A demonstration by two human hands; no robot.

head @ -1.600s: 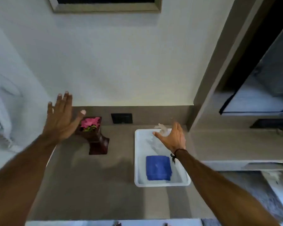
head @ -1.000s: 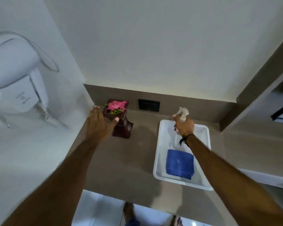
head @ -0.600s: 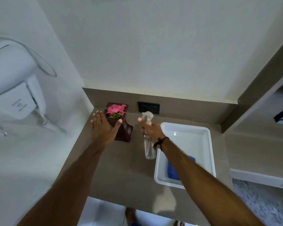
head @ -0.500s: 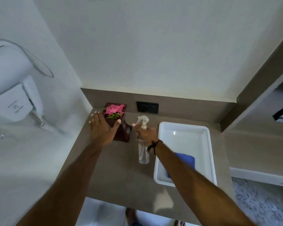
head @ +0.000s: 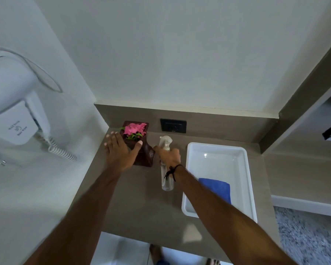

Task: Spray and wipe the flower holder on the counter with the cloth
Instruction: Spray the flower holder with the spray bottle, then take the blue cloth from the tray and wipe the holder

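Observation:
The flower holder [head: 146, 155] is a dark brown block with pink flowers on top, standing in the counter's back left corner. My left hand [head: 119, 153] is spread against its near left side, thumb across the front, hiding part of it. My right hand [head: 169, 156] grips a clear spray bottle [head: 167, 180] just right of the holder, its white nozzle pointing at the holder. A folded blue cloth [head: 219, 188] lies in a white tray [head: 245, 180] on the right, partly hidden by my right forearm.
The counter [head: 141, 203] is grey-brown and ends at a front edge close to me. A black wall socket [head: 173, 126] sits behind the bottle. A white wall hair dryer [head: 13, 104] with a coiled cord hangs on the left wall. A lower shelf runs to the right.
My right hand lifted the spray bottle out of the tray and carried it left to beside the holder. My left hand came down and settled against the holder.

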